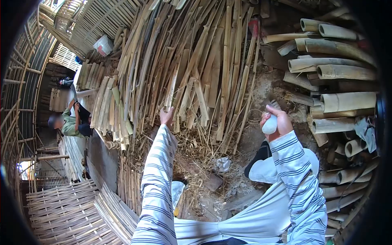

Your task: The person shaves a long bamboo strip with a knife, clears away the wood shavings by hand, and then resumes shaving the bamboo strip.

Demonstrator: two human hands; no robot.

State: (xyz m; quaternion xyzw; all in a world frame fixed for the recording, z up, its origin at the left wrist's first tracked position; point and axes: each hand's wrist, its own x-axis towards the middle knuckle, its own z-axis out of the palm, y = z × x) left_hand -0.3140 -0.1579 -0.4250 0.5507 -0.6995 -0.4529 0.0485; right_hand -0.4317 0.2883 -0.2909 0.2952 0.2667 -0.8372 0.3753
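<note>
My left hand reaches forward and is closed on the near end of a bamboo strip, which runs away from me over a pile of split strips. My right hand is wrapped round the pale, rounded handle of a tool. The rest of that tool is hidden or blurred beyond my fingers, so its kind cannot be made out. Curly shavings cover the ground between and below my hands.
Thick cut bamboo poles are stacked at the right. Bundled split pieces and a white bucket stand at the left. Another person is at work further left. Woven bamboo panels lie lower left. Crumpled plastic lies among the shavings.
</note>
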